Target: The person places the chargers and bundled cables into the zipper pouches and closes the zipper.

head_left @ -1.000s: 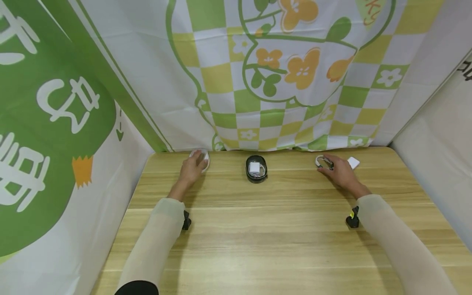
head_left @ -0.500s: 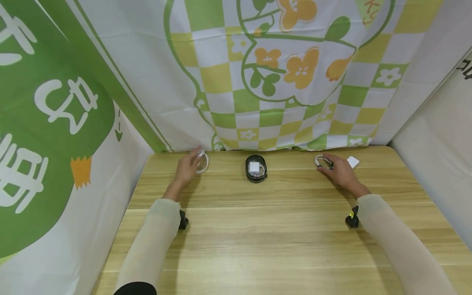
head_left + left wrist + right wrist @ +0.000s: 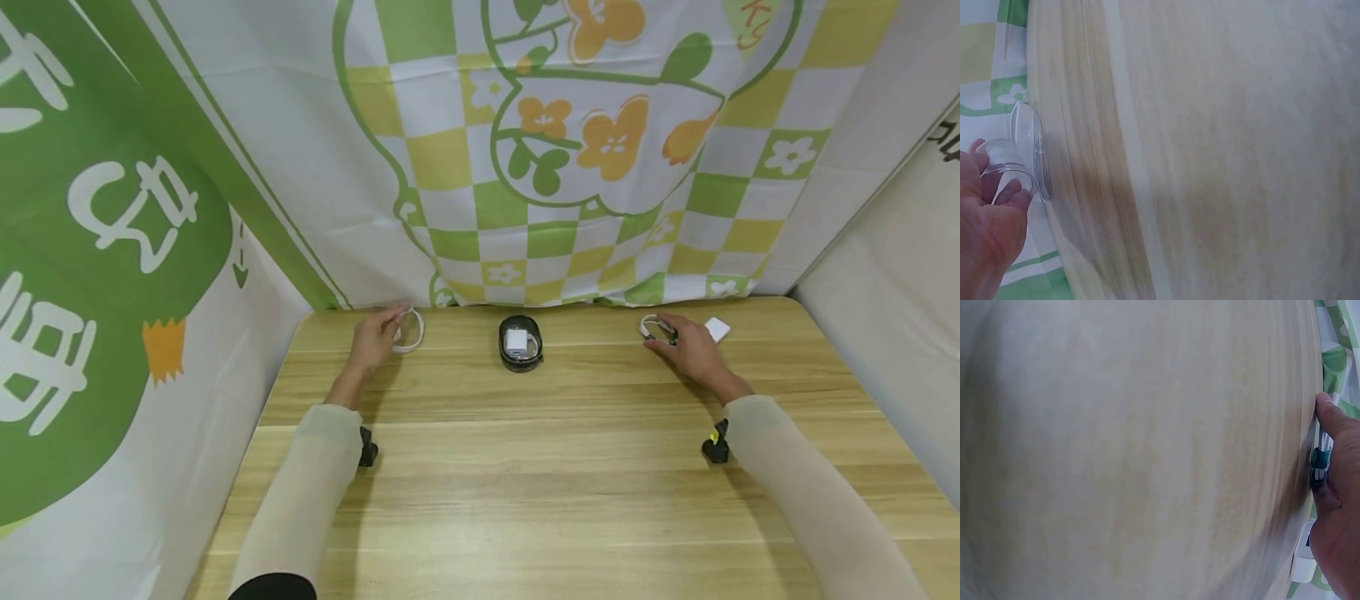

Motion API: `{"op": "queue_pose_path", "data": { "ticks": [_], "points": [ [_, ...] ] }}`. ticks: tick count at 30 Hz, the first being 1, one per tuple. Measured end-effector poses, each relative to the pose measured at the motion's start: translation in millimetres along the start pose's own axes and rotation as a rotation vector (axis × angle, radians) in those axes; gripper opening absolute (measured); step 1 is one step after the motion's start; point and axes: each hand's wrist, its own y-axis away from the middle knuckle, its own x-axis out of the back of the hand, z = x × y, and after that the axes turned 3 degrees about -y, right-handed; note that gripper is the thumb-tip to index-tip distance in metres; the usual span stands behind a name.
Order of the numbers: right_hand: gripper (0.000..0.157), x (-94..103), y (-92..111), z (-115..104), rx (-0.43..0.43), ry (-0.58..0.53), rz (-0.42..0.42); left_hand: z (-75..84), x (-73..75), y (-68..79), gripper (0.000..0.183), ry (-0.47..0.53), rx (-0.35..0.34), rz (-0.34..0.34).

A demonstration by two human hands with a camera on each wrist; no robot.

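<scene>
At the back left of the table, my left hand (image 3: 372, 340) pinches a round, clear plastic thing with a whitish ring-like rim (image 3: 418, 333). In the left wrist view this clear round thing (image 3: 1030, 147) stands near the table's back edge, with a clear curved part between my fingers; its exact kind is hard to tell. At the back right my right hand (image 3: 693, 350) holds a coiled white cable (image 3: 648, 327) between thumb and fingers. A dark green band (image 3: 1320, 457) wraps the cable's strands in the right wrist view. My palm hides some of the coil.
Between the hands, a dark see-through oval case (image 3: 521, 362) contains a white charger plug (image 3: 516, 340) and a pale cable. A flat white block (image 3: 717, 330) lies behind my right hand. Printed cloth (image 3: 502, 208) hangs along the table's (image 3: 525, 467) back edge.
My left hand has shifted left from above the clear round thing to its left side, which it now pinches. The right hand stays in place with the coiled cable.
</scene>
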Motion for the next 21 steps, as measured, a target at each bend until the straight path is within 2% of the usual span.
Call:
{"op": "queue_pose_path", "data": {
  "ticks": [8, 12, 21],
  "points": [
    [0.063, -1.1, 0.0, -1.0, 0.012, 0.006, 0.019, -1.7, 1.4, 1.5, 0.038, -0.001, 0.08, 0.022],
    [0.063, -1.1, 0.0, -1.0, 0.015, 0.007, 0.026, -1.8, 2.8, 2.4, 0.04, 0.005, 0.084, 0.029],
    [0.062, 2.3, 0.8, -2.5, 0.028, 0.004, 0.025, -2.1, 3.7, 1.4, 0.038, 0.177, 0.131, 0.035]
  ]
}}
